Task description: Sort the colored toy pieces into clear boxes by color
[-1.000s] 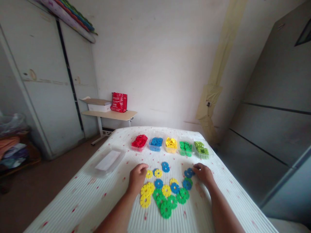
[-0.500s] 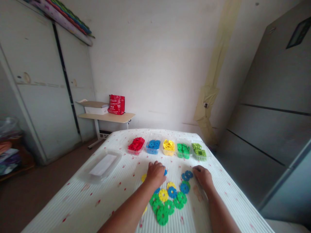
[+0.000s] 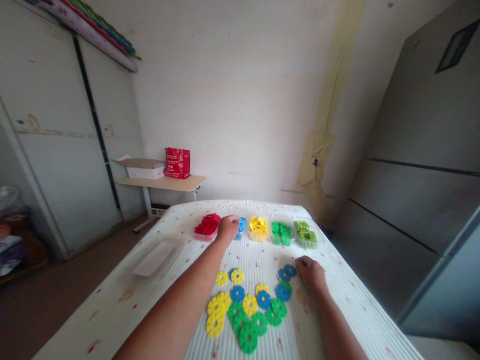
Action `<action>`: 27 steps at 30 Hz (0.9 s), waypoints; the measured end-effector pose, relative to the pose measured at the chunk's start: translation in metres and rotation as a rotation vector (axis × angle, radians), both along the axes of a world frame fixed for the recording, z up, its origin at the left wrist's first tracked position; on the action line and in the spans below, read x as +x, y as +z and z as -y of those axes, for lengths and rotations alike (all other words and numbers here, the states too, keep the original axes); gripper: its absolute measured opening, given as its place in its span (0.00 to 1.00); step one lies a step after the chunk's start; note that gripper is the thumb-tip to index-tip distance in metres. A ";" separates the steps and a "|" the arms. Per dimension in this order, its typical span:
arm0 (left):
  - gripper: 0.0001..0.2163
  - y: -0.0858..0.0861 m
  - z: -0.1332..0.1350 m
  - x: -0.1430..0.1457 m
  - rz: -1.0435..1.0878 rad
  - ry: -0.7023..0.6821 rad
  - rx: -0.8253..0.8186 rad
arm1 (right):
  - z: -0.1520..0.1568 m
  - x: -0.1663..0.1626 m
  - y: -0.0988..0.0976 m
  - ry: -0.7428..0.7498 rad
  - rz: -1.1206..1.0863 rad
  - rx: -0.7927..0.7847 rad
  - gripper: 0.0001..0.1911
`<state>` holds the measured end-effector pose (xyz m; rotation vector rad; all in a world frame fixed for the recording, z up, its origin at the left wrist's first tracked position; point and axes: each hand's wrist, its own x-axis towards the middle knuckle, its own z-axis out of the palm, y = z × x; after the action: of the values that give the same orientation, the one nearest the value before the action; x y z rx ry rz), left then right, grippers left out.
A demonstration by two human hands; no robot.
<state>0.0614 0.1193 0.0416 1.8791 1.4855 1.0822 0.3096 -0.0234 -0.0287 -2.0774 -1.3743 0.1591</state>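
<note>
My left hand reaches over the clear tub of blue interlocking discs, fingers pinched at a blue disc and covering much of the tub. My right hand rests on the table with fingers curled together, beside two blue discs; what its fingertips hold, if anything, is hidden. Between my arms, notched plastic discs form a pattern: green discs nearest me, yellow discs at the left, a yellow disc and a blue disc in the middle.
Tubs of red pieces, yellow pieces, green pieces and light green pieces line the table's far side. A clear plastic lid lies at left on the patterned tablecloth. Behind stands a small desk bearing a red bag.
My left hand has moved forward from the disc pattern to the blue tub, uncovering yellow and blue discs at the pattern's left. My right hand has stayed nearly in place.
</note>
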 end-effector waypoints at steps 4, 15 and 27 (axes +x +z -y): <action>0.18 0.004 -0.017 0.001 0.160 0.069 -0.037 | 0.000 0.001 -0.001 0.008 -0.002 0.001 0.13; 0.10 -0.055 0.055 -0.065 0.165 0.058 0.046 | -0.001 -0.024 0.012 0.093 0.079 -0.012 0.12; 0.11 -0.092 0.101 -0.134 0.261 0.121 -0.104 | -0.006 -0.158 0.016 0.459 0.312 -0.117 0.15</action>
<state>-0.0725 0.0178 -0.0501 1.5290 1.4873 1.2287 0.1516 -0.0170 -0.0129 -1.9007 -2.0669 0.1107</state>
